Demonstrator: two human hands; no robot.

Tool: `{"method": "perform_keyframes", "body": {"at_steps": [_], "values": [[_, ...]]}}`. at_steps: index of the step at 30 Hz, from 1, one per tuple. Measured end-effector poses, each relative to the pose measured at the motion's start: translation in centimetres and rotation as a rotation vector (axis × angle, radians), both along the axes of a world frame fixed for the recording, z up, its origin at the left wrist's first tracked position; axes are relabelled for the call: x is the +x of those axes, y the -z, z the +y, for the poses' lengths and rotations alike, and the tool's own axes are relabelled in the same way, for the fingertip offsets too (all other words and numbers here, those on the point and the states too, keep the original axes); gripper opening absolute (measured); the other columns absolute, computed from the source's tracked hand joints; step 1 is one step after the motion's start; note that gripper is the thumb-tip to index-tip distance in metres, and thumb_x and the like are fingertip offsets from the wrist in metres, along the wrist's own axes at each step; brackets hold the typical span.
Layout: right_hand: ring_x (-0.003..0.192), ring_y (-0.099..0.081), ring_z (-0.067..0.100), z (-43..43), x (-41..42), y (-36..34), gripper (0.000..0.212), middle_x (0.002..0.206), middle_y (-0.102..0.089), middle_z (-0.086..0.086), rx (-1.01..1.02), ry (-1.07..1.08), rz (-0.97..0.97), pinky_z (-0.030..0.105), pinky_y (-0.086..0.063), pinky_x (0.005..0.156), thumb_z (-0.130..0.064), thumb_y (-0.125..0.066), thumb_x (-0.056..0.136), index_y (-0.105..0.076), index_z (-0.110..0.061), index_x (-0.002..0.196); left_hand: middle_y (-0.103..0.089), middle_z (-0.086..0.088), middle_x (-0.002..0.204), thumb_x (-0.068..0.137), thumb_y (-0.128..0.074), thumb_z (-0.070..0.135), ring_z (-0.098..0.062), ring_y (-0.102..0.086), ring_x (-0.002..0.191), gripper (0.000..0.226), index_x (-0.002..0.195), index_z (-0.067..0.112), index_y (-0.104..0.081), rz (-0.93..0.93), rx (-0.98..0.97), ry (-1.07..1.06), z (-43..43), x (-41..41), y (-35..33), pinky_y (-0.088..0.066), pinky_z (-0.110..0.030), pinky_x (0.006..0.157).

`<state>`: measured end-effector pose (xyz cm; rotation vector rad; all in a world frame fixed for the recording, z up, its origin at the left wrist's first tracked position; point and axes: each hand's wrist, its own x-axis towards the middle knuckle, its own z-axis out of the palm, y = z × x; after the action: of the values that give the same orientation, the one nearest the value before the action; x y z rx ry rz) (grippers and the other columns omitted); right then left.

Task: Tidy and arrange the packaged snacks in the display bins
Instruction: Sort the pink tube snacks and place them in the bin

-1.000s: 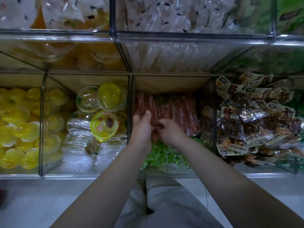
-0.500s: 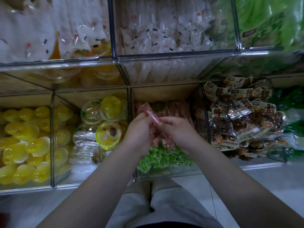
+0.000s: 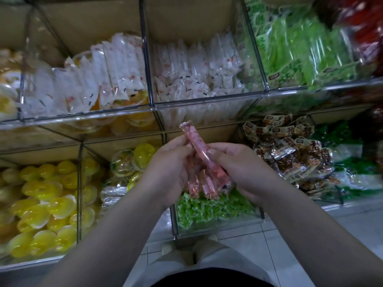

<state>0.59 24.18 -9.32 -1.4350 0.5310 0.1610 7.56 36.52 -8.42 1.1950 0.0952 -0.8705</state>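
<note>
A pale tiled floor (image 3: 310,237) runs beneath two tiers of clear plastic display bins, and the person's light trousers (image 3: 207,259) show at the bottom edge. Both forearms reach in over the middle lower bin (image 3: 228,223) and, with the hands, hide most of its rear half. The left hand (image 3: 170,168) and right hand (image 3: 244,168) meet above it, fingers curled from either side round a bundle of long pink translucent stick packets (image 3: 196,141). One packet rises clear of the hands and tilts up and to the left, while the lower ends hang just above the small green wrapped sweets (image 3: 207,208) filling the front of that bin. To the left, a bin holds clear-lidded round jelly cups (image 3: 124,162), some yellow, and the far left bin is heaped with yellow jelly cups (image 3: 41,193). To the right lies a pile of brown packets with red-and-white labels (image 3: 290,154), and beyond it blurred dark green packets (image 3: 342,141). In the upper tier, two neighbouring bins hold upright rows of white translucent sachets (image 3: 196,69); the left one also has orange cups (image 3: 136,96) at its front. Bright green flat packets (image 3: 300,48) fill the next bin, with blurred red packaging (image 3: 369,21) at the top right corner.
</note>
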Motion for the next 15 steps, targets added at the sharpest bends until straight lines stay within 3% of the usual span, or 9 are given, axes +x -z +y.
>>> {"method": "perform_keyframes", "body": {"at_steps": [4,6,11,15], "values": [[0.069,-0.065,0.021,-0.3,0.1,-3.0,0.020,0.090,-0.075,0.012,-0.031,-0.007,-0.022,0.033,-0.053,0.059,-0.020,-0.053,0.098,-0.074,-0.022,0.098,-0.068,-0.013,0.098,0.100,-0.036,0.000,-0.021,-0.063,0.087,0.032,0.104,0.012,-0.065,-0.052,-0.028,0.015,0.1,0.5,-2.2,-0.058,-0.029,0.076],[0.072,-0.066,0.023,-0.4,0.4,-4.1,0.020,0.092,-0.075,0.014,-0.013,-0.004,-0.047,0.036,-0.055,0.061,-0.018,-0.053,0.098,-0.073,-0.018,0.100,-0.067,-0.014,0.102,0.100,-0.035,0.000,-0.022,-0.061,0.092,0.033,0.111,0.010,-0.064,-0.080,-0.053,0.033,0.0,0.9,-3.3,-0.057,-0.028,0.076],[0.063,-0.063,0.015,-0.8,1.6,-6.5,0.019,0.084,-0.074,0.009,-0.034,-0.014,-0.101,0.027,-0.051,0.053,-0.016,-0.052,0.098,-0.071,-0.017,0.100,-0.069,-0.011,0.099,0.099,-0.036,-0.001,-0.017,-0.065,0.084,0.031,0.106,0.007,-0.066,-0.140,-0.104,0.048,-0.2,2.0,-5.7,-0.057,-0.024,0.066],[0.076,-0.071,0.016,-1.3,3.0,-8.1,0.025,0.087,-0.076,0.006,-0.036,-0.052,-0.150,0.032,-0.057,0.072,-0.016,-0.051,0.098,-0.072,-0.024,0.087,-0.070,-0.012,0.099,0.100,-0.037,-0.001,-0.021,-0.066,0.089,0.031,0.105,0.007,-0.066,-0.202,-0.103,0.038,-0.5,3.4,-7.3,-0.059,-0.031,0.073]]}}
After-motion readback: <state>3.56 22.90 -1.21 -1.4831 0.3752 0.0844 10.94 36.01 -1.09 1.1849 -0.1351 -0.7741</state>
